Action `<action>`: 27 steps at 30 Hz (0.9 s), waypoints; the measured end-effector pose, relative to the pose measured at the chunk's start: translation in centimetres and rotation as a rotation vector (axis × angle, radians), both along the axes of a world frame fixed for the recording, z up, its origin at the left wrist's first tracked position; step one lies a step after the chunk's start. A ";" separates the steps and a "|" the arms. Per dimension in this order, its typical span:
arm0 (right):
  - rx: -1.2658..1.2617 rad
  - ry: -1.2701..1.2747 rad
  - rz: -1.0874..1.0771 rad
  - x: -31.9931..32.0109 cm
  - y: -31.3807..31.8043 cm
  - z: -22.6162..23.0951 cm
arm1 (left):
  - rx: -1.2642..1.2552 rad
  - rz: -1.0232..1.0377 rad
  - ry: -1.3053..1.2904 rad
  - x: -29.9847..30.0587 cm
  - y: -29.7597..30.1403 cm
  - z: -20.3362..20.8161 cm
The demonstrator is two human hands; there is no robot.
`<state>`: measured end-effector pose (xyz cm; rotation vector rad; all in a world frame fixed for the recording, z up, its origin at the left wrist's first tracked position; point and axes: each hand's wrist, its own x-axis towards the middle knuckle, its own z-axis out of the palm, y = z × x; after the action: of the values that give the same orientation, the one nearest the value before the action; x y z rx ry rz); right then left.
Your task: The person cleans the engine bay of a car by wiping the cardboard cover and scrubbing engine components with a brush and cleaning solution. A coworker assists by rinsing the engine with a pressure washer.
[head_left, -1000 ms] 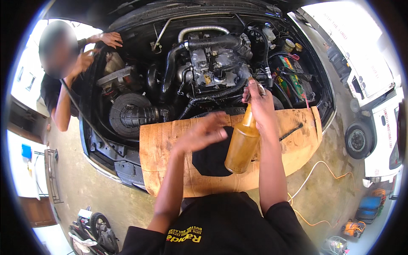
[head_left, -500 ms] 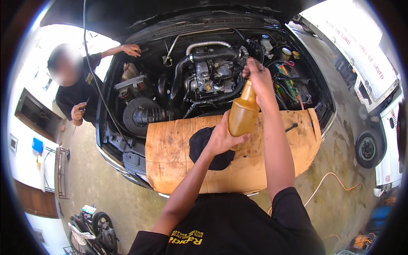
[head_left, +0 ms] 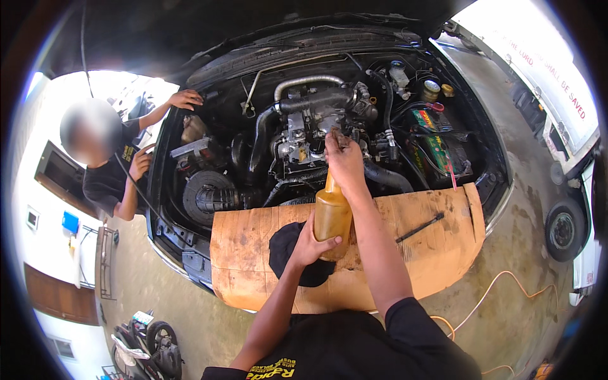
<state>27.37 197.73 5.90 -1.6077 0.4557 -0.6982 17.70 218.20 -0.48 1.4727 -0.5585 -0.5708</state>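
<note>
A yellow-brown plastic bottle [head_left: 332,212] with a narrow neck is in both my hands, over the near edge of the engine bay. My left hand [head_left: 310,244] is wrapped round its lower body, thumb across the front. Higher up, my right hand [head_left: 345,161] closes round the neck and covers the bottle's top. Just beyond that hand is the engine [head_left: 310,120], with its black hoses and grey metal parts. Beneath the bottle, a black cloth item [head_left: 285,253] lies on a stained cardboard sheet [head_left: 430,272]. To the right on the cardboard is a dark rod-shaped tool [head_left: 419,228].
At the left fender stands another person [head_left: 104,171], one hand on the bay's edge. A battery [head_left: 437,142] sits at the bay's right. The raised hood [head_left: 253,19] hangs overhead. An orange hose [head_left: 500,278] crosses the floor; a motorcycle [head_left: 149,345] stands lower left.
Both my hands have brought the bottle left and nearer to me, and it is more upright. The other person's lower hand has risen to the fender. The view has shifted slightly.
</note>
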 end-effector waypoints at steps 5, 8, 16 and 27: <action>0.054 -0.028 0.058 -1.4 -0.5 0.2 | 0.108 -0.005 -0.014 0.1 -0.3 0.9; 0.044 0.003 0.010 -2.2 -1.4 0.5 | 0.175 -0.010 -0.007 -0.1 -0.9 1.8; 0.087 0.054 0.002 -3.3 -2.6 0.7 | 0.402 0.025 -0.137 -0.2 -2.4 3.9; 0.062 0.010 -0.008 -3.2 -3.4 0.2 | 0.446 -0.011 -0.141 0.5 -2.2 2.6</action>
<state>24.16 194.35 6.05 -1.5529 0.4866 -0.6760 18.22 215.97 2.12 1.9438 -0.5721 -0.6305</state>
